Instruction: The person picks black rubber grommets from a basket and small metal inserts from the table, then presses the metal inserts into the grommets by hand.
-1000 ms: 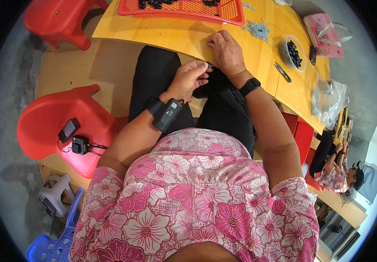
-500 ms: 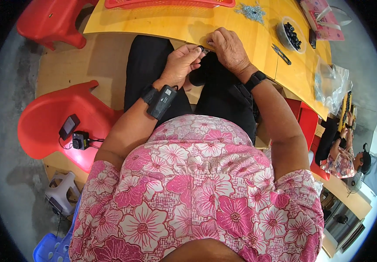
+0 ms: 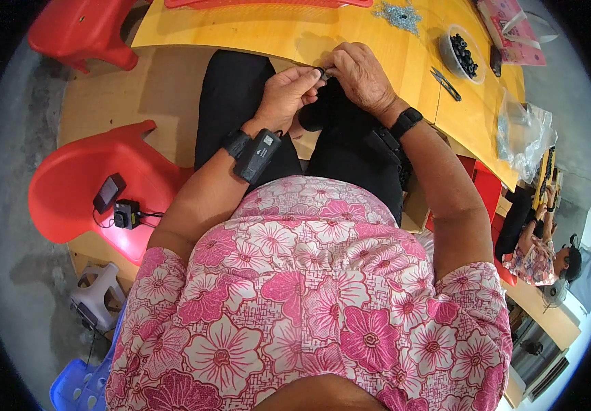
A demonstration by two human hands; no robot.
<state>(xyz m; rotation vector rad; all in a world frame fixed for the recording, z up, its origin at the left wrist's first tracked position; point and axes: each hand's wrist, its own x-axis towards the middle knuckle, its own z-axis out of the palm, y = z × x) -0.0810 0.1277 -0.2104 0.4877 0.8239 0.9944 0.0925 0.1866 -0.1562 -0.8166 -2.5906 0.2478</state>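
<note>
head view: looking down from my remote seat, i see a small black piece (image 3: 321,71) near the upper middle, just off the near edge of a yellow bench (image 3: 405,82) and above the wearer's lap. the left hand (image 3: 287,94) pinches it between thumb and forefinger, the other fingers curled in. the right hand (image 3: 360,75) meets it from the other side, its fingers bent and bunched close together; i cannot tell whether those fingertips grip anything of their own.

each wrist wears a black band, and a black box (image 3: 258,156) is strapped at the left one. below the hands are black trousers (image 3: 234,96) and a pink and white flowered shirt (image 3: 309,294).

on the bench, to the right of the hands, i make out dark snips (image 3: 447,83), then a clear bowl (image 3: 446,55) of black pieces. farther back lie a loose heap of pale, shiny bits (image 3: 399,17) and a red basket (image 3: 268,4), cut off by the top of my view. a pink bag (image 3: 514,34) stands by the far right corner, and a crumpled clear plastic bag (image 3: 524,137) lies nearer.

to the left, a red chair (image 3: 69,185) carries small black devices (image 3: 127,214). at far right, another person (image 3: 531,257) sits with arms stretched forward.
</note>
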